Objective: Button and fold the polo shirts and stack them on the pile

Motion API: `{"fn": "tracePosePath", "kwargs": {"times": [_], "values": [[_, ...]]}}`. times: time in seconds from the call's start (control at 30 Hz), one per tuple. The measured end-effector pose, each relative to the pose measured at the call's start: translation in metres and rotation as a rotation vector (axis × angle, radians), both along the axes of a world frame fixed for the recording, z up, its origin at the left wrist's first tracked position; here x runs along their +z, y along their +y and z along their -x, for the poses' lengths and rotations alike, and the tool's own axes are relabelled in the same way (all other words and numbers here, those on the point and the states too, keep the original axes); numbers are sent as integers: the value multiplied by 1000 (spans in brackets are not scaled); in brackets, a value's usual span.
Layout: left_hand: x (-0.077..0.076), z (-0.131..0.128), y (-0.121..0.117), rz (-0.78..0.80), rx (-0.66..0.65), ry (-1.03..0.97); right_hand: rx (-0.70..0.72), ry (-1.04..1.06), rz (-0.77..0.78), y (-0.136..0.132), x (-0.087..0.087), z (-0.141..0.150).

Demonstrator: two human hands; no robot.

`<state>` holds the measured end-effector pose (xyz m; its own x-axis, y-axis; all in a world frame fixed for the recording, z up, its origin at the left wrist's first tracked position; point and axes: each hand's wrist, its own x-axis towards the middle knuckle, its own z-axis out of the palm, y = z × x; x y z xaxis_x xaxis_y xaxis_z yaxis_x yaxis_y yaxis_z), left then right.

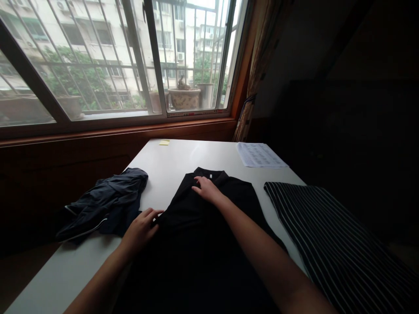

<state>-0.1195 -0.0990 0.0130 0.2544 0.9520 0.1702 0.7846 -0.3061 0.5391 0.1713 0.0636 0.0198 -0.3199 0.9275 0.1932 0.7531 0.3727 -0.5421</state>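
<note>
A black collared shirt point(183, 261) lies spread on the white table point(176, 159), its collar point(221, 176) pointing toward the window and a small white label showing inside the neck. At the shirt's left side, my left hand point(140, 226) has fingers and thumb closed around the dark fabric edge. My right hand point(207, 189) reaches across the shirt and rests just below the collar, left of the label. Its fingers are apart and hold nothing. The lower part of the shirt is very dark, so its details are hard to make out.
A crumpled dark garment with white piping point(111, 200) lies on the left, partly over the table edge. Striped dark fabric point(327, 226) covers the right side. Printed paper point(260, 155) and a yellow sticky note point(164, 142) lie at the far end, below a barred window.
</note>
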Motion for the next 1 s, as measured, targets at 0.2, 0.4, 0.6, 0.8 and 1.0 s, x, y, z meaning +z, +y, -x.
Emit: {"fn": "tracePosePath", "kwargs": {"times": [0.2, 0.4, 0.6, 0.8, 1.0], "values": [[-6, 8, -1, -73, 56, -36, -60, 55, 174, 25, -5, 39], [-4, 7, -3, -94, 101, -10, -144, 137, 330, 47, 1, 51], [-3, 10, -3, -90, 95, 3, -177, 171, 403, 64, -1, 59], [-5, 14, -4, -101, 51, 58, -178, 168, 298, 66, -5, 77], [-11, 17, -7, -100, 18, 233, -178, 187, 204, 59, -9, 96]]}}
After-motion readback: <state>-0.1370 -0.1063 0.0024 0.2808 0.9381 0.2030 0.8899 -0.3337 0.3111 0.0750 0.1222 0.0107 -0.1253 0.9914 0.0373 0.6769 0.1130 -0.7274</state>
